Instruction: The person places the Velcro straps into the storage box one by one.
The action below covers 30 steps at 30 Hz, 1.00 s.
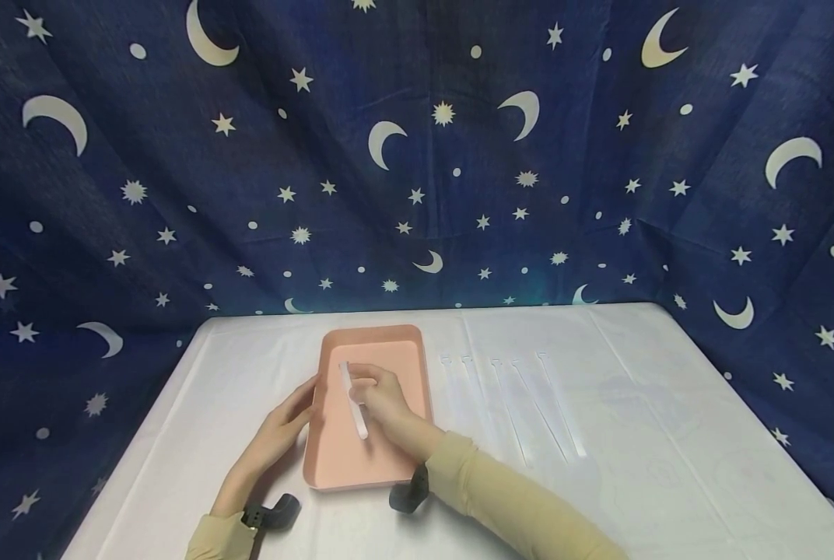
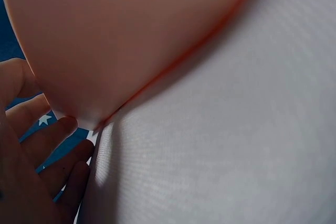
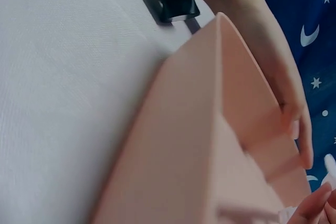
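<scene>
A shallow pink rectangular tray (image 1: 368, 338) lies on the white table. Over its inside, my right hand (image 1: 383, 395) pinches a slim white stick-like thing (image 1: 358, 420), slanted from upper left to lower right; its exact kind is not clear. Only some fingertips of that hand (image 3: 317, 208) show in the right wrist view. My left hand (image 1: 280, 435) touches the tray's left side, its fingers extended along the outer wall. In the left wrist view the left hand's fingers (image 2: 50, 142) are spread loosely against the tray wall (image 2: 105, 40).
Right of the tray lie several long, thin, pale strips (image 1: 560, 404) with small wider ends, roughly side by side. White cloth (image 1: 669, 482) covers the table. Behind it hangs a dark blue curtain (image 1: 459, 257) with moons and stars. A dark wrist camera (image 1: 410, 491) is near the tray's front right corner.
</scene>
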Each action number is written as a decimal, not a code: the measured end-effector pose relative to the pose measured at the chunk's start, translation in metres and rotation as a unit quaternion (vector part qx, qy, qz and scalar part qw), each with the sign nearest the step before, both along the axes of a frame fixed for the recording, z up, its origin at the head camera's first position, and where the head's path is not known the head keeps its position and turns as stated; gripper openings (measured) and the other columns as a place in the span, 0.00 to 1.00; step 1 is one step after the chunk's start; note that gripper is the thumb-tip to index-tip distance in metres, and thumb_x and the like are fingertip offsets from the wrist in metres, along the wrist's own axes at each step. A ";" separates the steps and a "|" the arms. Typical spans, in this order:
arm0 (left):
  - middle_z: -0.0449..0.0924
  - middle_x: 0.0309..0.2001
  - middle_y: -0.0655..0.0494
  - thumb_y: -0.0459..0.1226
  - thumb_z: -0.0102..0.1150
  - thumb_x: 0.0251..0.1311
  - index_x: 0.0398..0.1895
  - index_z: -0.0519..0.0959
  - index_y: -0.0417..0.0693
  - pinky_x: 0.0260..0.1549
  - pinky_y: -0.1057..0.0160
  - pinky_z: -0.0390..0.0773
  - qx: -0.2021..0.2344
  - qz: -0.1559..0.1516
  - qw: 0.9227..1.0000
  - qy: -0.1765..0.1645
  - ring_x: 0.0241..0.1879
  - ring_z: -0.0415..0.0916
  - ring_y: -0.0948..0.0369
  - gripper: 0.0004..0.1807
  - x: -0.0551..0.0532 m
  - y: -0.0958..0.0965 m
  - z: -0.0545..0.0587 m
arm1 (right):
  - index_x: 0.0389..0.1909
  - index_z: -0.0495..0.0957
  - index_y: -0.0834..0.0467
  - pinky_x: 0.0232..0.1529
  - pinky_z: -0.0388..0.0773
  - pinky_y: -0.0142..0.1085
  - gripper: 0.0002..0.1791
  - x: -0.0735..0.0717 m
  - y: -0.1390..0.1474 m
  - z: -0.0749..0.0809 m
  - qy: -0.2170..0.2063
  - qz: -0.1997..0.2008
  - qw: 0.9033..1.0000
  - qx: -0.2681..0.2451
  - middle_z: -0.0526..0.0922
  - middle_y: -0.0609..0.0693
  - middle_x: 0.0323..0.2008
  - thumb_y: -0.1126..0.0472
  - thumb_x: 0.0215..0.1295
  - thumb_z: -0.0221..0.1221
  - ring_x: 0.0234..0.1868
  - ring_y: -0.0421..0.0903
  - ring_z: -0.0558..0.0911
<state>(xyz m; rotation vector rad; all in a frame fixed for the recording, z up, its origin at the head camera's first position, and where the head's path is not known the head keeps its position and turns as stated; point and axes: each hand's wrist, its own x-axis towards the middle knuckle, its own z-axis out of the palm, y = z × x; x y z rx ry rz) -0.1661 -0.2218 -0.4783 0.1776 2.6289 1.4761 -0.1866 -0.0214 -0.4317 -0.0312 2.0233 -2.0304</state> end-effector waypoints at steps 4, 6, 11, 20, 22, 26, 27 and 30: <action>0.55 0.74 0.44 0.46 0.48 0.71 0.75 0.54 0.54 0.71 0.39 0.53 0.001 0.002 1.000 0.001 0.74 0.50 0.44 0.32 -0.001 -0.001 -0.002 | 0.58 0.75 0.60 0.37 0.80 0.30 0.27 0.003 -0.003 -0.006 0.001 -0.003 1.000 0.007 0.78 0.61 0.54 0.73 0.54 0.57 0.44 0.47 0.81; 0.55 0.74 0.44 0.46 0.48 0.71 0.75 0.54 0.54 0.71 0.39 0.53 0.003 0.002 1.000 0.000 0.74 0.50 0.44 0.32 -0.001 -0.001 -0.002 | 0.58 0.74 0.61 0.35 0.81 0.28 0.27 0.003 -0.004 -0.008 0.001 -0.010 1.000 0.009 0.79 0.60 0.54 0.73 0.53 0.58 0.39 0.44 0.80; 0.55 0.75 0.44 0.47 0.48 0.71 0.75 0.55 0.55 0.71 0.38 0.52 -0.003 0.001 1.000 0.004 0.75 0.50 0.43 0.31 0.000 -0.002 -0.002 | 0.56 0.74 0.63 0.28 0.81 0.26 0.27 0.003 -0.009 -0.013 -0.013 -0.027 0.999 0.018 0.78 0.61 0.52 0.75 0.52 0.59 0.25 0.38 0.75; 0.55 0.75 0.47 0.51 0.48 0.70 0.75 0.55 0.59 0.72 0.38 0.51 -0.005 0.003 1.000 -0.005 0.75 0.49 0.45 0.32 0.001 0.000 0.000 | 0.53 0.74 0.65 0.26 0.85 0.31 0.25 0.004 -0.015 -0.017 -0.028 -0.039 0.998 0.039 0.77 0.59 0.46 0.77 0.50 0.59 0.21 0.40 0.77; 0.55 0.75 0.47 0.52 0.47 0.70 0.75 0.54 0.59 0.72 0.38 0.51 -0.004 0.004 1.000 -0.009 0.75 0.48 0.45 0.33 0.001 0.001 0.000 | 0.52 0.74 0.65 0.27 0.85 0.32 0.24 0.004 -0.015 -0.017 -0.028 -0.039 0.998 0.049 0.78 0.58 0.46 0.77 0.50 0.59 0.22 0.40 0.77; 0.55 0.75 0.48 0.53 0.47 0.69 0.75 0.54 0.60 0.72 0.38 0.52 -0.002 0.004 1.000 -0.013 0.75 0.48 0.45 0.33 0.000 0.001 0.000 | 0.51 0.75 0.65 0.29 0.86 0.32 0.23 0.004 -0.016 -0.017 -0.026 -0.038 0.997 0.067 0.78 0.57 0.45 0.77 0.51 0.58 0.26 0.41 0.79; 0.55 0.75 0.48 0.53 0.47 0.69 0.75 0.54 0.60 0.72 0.38 0.52 -0.002 0.004 1.000 -0.013 0.75 0.49 0.45 0.33 0.000 0.001 0.000 | 0.51 0.75 0.65 0.30 0.86 0.32 0.23 0.005 -0.015 -0.017 -0.025 -0.035 0.997 0.070 0.78 0.57 0.45 0.77 0.51 0.58 0.27 0.42 0.80; 0.55 0.75 0.47 0.52 0.48 0.69 0.75 0.55 0.59 0.72 0.38 0.52 -0.003 0.005 1.000 -0.011 0.75 0.49 0.45 0.33 0.000 0.001 0.002 | 0.50 0.75 0.65 0.30 0.86 0.32 0.22 0.006 -0.015 -0.015 -0.022 -0.030 0.996 0.076 0.79 0.57 0.45 0.77 0.50 0.57 0.28 0.43 0.81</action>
